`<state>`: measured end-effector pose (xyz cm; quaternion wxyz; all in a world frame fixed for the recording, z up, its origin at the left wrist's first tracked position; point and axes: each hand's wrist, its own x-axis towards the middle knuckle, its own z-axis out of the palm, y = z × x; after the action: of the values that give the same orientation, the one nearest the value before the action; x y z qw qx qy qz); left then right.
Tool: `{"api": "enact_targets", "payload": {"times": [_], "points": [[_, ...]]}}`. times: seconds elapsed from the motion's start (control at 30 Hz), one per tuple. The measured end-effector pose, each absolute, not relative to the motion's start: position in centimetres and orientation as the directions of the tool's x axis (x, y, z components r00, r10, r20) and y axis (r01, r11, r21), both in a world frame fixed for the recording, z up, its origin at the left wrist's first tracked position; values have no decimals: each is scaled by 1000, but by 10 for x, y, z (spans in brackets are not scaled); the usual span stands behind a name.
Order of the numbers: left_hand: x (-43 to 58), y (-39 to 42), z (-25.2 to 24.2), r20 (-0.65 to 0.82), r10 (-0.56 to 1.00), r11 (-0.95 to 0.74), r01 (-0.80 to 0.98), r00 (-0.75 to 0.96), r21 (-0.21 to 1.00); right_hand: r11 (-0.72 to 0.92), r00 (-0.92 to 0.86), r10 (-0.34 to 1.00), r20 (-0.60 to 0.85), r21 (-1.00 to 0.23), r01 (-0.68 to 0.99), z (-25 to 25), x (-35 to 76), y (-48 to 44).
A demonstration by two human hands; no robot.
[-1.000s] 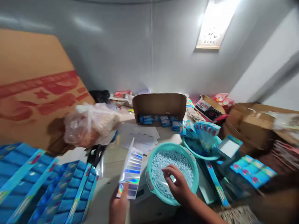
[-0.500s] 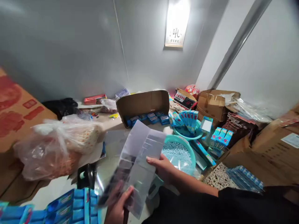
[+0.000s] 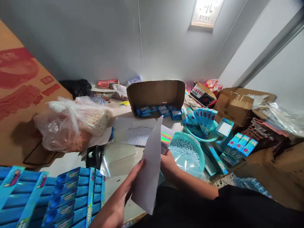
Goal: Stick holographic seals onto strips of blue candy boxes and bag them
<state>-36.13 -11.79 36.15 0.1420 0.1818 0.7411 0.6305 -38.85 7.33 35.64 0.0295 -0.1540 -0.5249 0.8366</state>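
A white-backed sticker sheet (image 3: 148, 177) with a shiny face stands almost upright before me, its plain side towards me. My left hand (image 3: 125, 190) grips its left edge, thumb against the white back. Behind the right side, my right hand (image 3: 168, 163) is closed at a part with a rainbow sheen (image 3: 167, 136); the sheet hides some of its fingers. On the table beyond lie flat pale sheets (image 3: 136, 136) and a clear sheet (image 3: 118, 158).
A turquoise basin (image 3: 201, 152) of light-blue beads stands at right. Behind it, another basin (image 3: 190, 129) holds blue boxes. An upturned-sided carton (image 3: 156, 91) stands at the back. Stacked blue boxes (image 3: 71, 193), plastic bags (image 3: 76, 123) and a big carton (image 3: 21, 95) fill the left.
My view has tilted down and left. The sheet, spread with its shiny face up before, is turned so that its white back faces me. Both hands still hold it.
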Motion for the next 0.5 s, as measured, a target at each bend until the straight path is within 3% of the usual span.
{"api": "enact_targets", "payload": {"times": [0.1, 0.2, 0.33, 0.43, 0.5], "points": [[-364, -135, 352, -116, 370, 154, -62, -922, 986, -552, -941, 143, -306, -814, 180, 356, -384, 43], [-362, -148, 356, -138, 205, 342, -61, -969, 938, -692, -936, -22, -351, -670, 268, 368, -377, 21], [-357, -150, 357, 129, 129, 684, 182, -983, 707, -700, -966, -115, -233, -670, 245, 386, -369, 20], [-354, -145, 348, 324, 118, 775, 291, -939, 560, -610, -987, -28, -160, -779, 143, 392, -364, 25], [-353, -143, 345, 370, 122, 772, 322, -921, 548, -551, -989, 49, -142, -830, 92, 393, -362, 27]]}}
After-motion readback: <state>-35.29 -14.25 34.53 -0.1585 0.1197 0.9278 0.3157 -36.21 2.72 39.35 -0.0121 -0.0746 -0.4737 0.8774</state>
